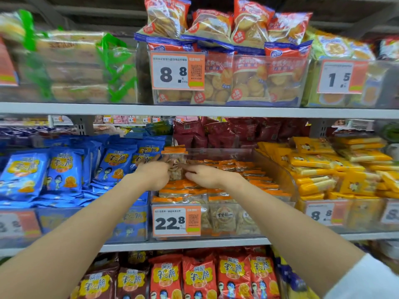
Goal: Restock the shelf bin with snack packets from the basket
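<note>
The left hand (154, 174) and right hand (208, 176) grip an upright clear, orange-topped snack packet (174, 161) over the clear plastic shelf bin (218, 153).

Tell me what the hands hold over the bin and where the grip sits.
One upright snack packet, between both hands: the left hand has its grip on the left edge, the right hand on the right edge, below the orange top strip.
</note>
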Motion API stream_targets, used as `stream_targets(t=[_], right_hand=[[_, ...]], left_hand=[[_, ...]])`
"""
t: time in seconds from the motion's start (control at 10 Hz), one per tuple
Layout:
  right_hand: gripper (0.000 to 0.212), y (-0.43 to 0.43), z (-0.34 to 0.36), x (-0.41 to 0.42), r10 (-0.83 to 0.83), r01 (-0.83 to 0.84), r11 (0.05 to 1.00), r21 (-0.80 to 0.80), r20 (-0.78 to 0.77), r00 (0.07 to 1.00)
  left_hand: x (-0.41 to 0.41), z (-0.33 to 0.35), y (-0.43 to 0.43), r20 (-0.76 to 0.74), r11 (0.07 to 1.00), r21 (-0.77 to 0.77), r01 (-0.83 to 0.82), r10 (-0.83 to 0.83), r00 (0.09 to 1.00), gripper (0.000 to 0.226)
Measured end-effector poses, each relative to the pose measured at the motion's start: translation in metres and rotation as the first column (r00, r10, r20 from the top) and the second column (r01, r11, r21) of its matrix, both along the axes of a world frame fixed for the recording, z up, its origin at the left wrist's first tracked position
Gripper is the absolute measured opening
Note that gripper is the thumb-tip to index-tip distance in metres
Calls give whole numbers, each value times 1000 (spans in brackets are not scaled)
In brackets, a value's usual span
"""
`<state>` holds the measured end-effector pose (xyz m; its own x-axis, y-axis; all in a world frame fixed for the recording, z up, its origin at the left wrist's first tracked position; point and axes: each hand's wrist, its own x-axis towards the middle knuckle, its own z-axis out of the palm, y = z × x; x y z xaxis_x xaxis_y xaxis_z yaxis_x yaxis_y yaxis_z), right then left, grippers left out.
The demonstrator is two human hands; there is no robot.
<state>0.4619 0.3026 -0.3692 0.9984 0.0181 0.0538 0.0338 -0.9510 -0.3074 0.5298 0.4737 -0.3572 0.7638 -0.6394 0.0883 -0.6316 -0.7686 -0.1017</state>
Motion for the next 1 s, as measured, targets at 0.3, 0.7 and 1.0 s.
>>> stream_targets(t=[0.3,0.7,1.0], right_hand=[[78,-62,15,-99,-215,167,963,-213,-222,951],[77,-73,-18,-83,-286,225,937,-269,-217,933],[68,-71,-8,-94,-217,223,973,-59,97,971]], left_hand=[[-49,-10,1,-120,916,-175,361,-384,916,50],[-40,-18,-20,-297,972,93,215,-179,938,59],[-55,-17,-3,-239,920,-292,261,-334,912,56]])
